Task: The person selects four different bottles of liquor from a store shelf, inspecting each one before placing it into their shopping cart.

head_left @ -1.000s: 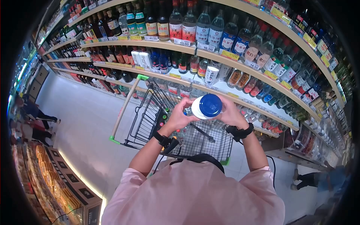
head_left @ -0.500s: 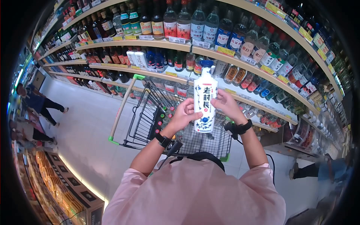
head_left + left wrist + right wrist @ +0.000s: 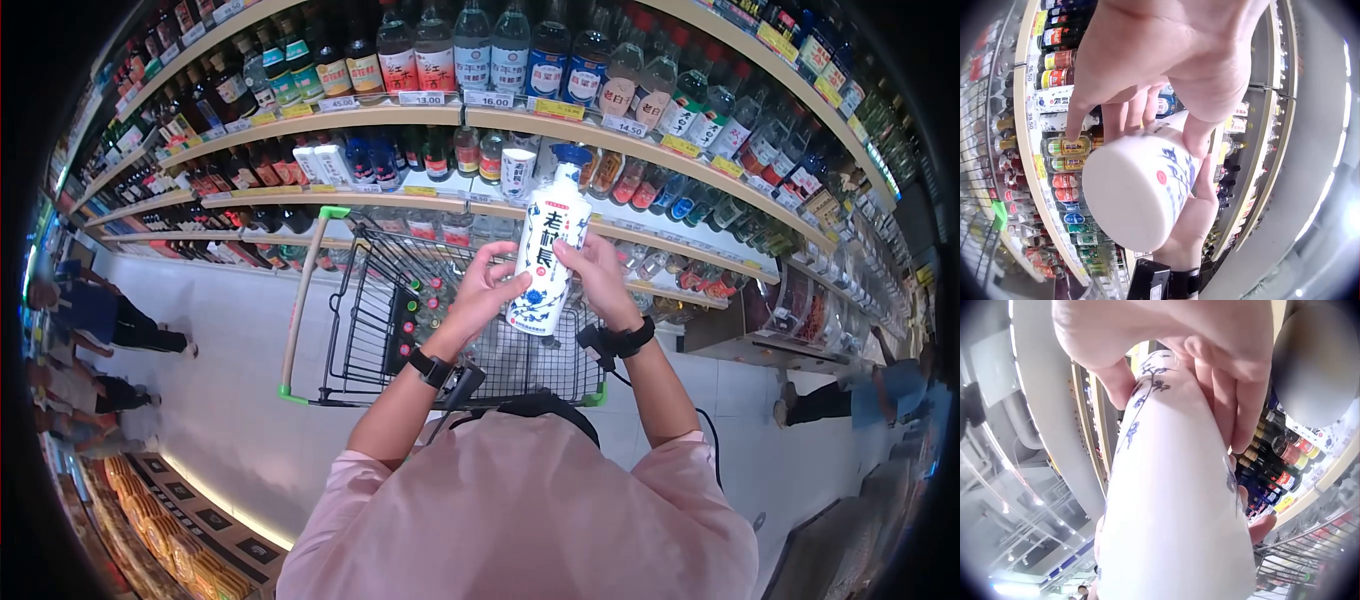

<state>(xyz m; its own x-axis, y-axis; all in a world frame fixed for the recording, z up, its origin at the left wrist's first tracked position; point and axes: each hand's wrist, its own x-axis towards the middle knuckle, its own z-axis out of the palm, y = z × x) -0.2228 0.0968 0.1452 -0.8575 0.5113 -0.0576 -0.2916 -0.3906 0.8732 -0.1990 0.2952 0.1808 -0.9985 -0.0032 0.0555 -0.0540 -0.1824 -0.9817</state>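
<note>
A white liquor bottle point(image 3: 547, 260) with a blue cap, black lettering and blue floral drawing is held up over the cart, its label facing the head camera and its neck leaning right. My left hand point(image 3: 487, 292) grips its left side, thumb on the front. From the other side my right hand point(image 3: 600, 275) holds it higher up, thumb beside the lettering. In the left wrist view, the white base of the bottle point(image 3: 1125, 200) faces the camera. The right wrist view shows the right-hand fingers point(image 3: 1207, 387) round the narrower upper part.
Below the hands stands a wire shopping cart point(image 3: 345, 330) with several bottles inside. Curved shelves point(image 3: 560, 125) of bottles run along the front. People point(image 3: 115, 320) are on the left, another person point(image 3: 850, 395) on the right. Packaged goods point(image 3: 165, 525) fill a display at lower left.
The bottle has turned from cap toward the head camera to label toward it, then leaned right. Both hands still hold it. The shelves have shifted left in view.
</note>
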